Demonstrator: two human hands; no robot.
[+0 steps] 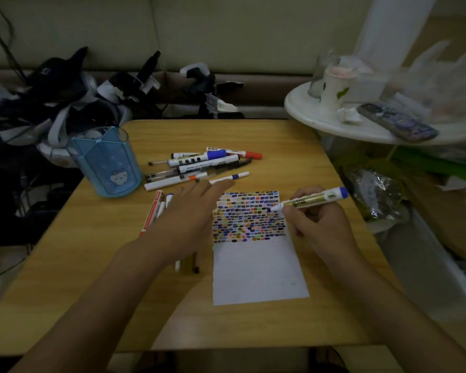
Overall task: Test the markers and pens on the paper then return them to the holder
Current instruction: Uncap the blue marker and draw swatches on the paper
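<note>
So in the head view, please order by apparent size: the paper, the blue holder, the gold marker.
1. paper, clearly the largest.
2. blue holder.
3. gold marker, held in the right hand, the smallest.

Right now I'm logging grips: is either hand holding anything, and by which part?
The right hand grips the gold marker low on its barrel, near the tip. The left hand holds nothing.

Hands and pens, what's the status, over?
Right hand grips gold marker, tip on paper. Left hand flat, open. Holder empty; pens loose.
</note>
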